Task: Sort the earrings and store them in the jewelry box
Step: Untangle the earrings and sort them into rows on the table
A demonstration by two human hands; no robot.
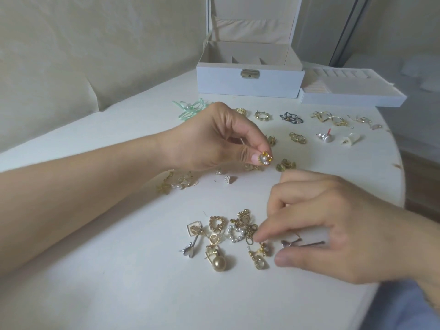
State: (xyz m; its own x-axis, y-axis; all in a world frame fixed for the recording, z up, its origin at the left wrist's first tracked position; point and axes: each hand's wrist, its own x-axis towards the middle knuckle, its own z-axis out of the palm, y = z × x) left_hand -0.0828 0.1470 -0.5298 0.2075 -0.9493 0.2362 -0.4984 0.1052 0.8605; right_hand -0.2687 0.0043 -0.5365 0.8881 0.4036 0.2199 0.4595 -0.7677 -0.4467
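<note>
the left hand pinches a gold flower earring above the table. the right hand, fingers loosely curled and holding nothing, reaches into the earring pile, well in front of the open jewelry box.

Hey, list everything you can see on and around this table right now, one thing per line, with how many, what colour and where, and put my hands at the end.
jewelry box: one, white, lid open, far side of the table
tray: one, white, right of the jewelry box
table: one, white, under everything
ribbon earrings: count unclear, mint green, far left of the back row
sorted earrings: several small groups, mostly gold, one dark, some white, in rows before the jewelry box
unsorted pile: a dozen or so earrings, gold, pearl and silver, near edge
pearl drop earring: one, gold, front of the unsorted pile
flower earring: one, gold with pearl, pinched by the left hand
left hand: raised above the table, pinching the flower earring
right hand: fingertips at the unsorted pile
</note>
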